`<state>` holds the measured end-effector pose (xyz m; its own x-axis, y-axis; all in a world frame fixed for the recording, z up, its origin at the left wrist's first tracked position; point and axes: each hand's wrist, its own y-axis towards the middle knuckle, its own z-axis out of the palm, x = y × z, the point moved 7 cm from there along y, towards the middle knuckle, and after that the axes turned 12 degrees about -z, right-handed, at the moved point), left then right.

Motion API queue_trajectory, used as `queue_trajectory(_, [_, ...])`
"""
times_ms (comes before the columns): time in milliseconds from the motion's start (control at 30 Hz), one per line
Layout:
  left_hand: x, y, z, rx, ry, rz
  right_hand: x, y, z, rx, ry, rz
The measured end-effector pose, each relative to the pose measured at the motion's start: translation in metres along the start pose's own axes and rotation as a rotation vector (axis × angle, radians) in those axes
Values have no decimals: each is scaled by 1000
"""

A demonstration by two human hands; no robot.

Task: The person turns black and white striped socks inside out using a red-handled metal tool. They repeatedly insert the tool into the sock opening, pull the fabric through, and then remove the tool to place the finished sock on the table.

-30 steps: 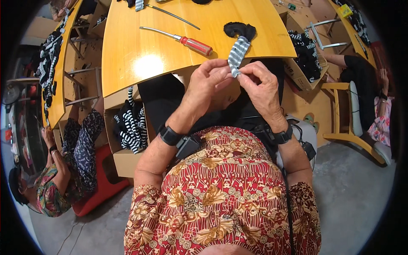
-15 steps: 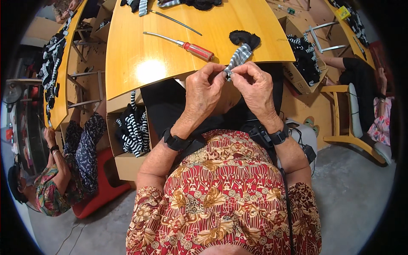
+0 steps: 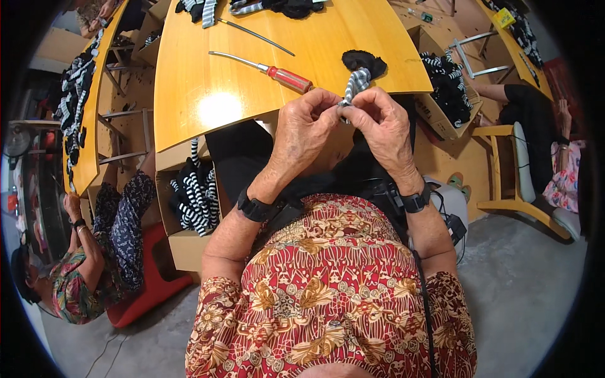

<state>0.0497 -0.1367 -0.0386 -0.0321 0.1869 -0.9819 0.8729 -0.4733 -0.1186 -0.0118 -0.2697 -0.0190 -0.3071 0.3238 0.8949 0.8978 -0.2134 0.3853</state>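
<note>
Both hands meet at the table's near edge, pinching the near end of a grey-and-white striped fabric tube (image 3: 357, 83). A black fuzzy cloth part (image 3: 365, 62) joins its far end and lies on the table. My left hand (image 3: 301, 129) grips from the left with thumb and forefinger. My right hand (image 3: 386, 129) pinches the same end from the right, the thumbs almost touching. Just beyond my left hand lies a screwdriver with a red handle (image 3: 290, 79) and a bent metal shaft. The exact fold between my fingertips is hidden.
The yellow table (image 3: 189, 75) carries a thin metal rod (image 3: 258, 38) and more striped and black pieces (image 3: 208, 11) at its far edge. Cardboard boxes of striped pieces stand left (image 3: 196, 195) and right (image 3: 444, 88). Other people sit at tables on both sides; a chair (image 3: 504, 170) stands right.
My hands and the pinched end of the striped tube have shifted slightly right relative to the table. The fingertips are drawn closer together, and the view has moved a little.
</note>
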Motion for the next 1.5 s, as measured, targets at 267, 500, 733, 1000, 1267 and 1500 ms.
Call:
queue_trajectory(267, [4, 3, 14, 183, -137, 37, 2, 3, -6, -33, -250, -41])
queue_trajectory(500, [13, 7, 25, 309, -280, 12, 2, 3, -12, -31, -252, -113])
queue_trajectory(733, [-27, -11, 18, -163, 377, 418, 10, 1, -16, -63, -190, -162])
queue_trajectory(1000, [-17, 4, 9, -170, 246, 129, 4, 0, -6, -4, -4, -19])
queue_trajectory(1267, [-11, 7, 15, 149, -347, -43, 3, 0, -14, -170, 111, 65])
queue_trajectory(1500, [21, 2, 37, 572, -823, -311, -38, -11, -4, -214, 508, 244])
